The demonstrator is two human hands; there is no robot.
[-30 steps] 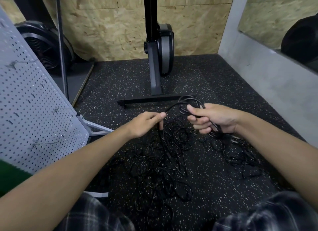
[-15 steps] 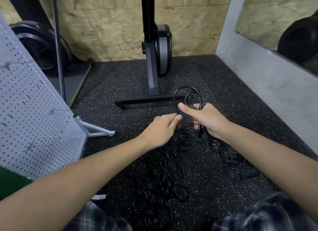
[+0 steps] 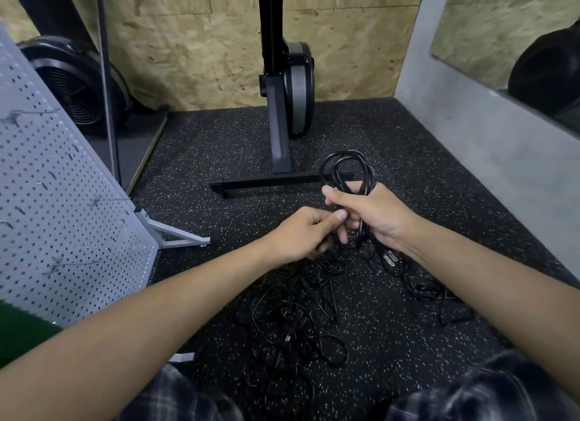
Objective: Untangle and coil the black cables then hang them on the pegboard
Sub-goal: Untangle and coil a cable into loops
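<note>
The right hand (image 3: 375, 216) is clenched round a coiled cable (image 3: 348, 169), just past the centre of the view toward 1 o'clock. Its black loops stand up out of the fist toward 12 o'clock, and the rest of it hangs down below the palm. The left hand (image 3: 301, 234) sits touching it at its 9 o'clock, fingers curled and thumb pressed to the forefinger, pinching a strand of the same cable where it leaves the right hand's fingers. A silver-tipped plug (image 3: 389, 260) dangles at 5 o'clock of the right wrist.

Under both forearms, toward 6 o'clock, the tangle of black cables (image 3: 295, 323) lies spread on the speckled rubber floor (image 3: 392, 132), with a thinner run trailing off toward 4 o'clock.

The white pegboard (image 3: 62, 201) leans at 9 o'clock on a metal foot, and its wire hooks (image 3: 73, 263) carry nothing. An upright black exercise machine (image 3: 282, 106) stands at 12 o'clock against the chipboard wall (image 3: 194, 44).
</note>
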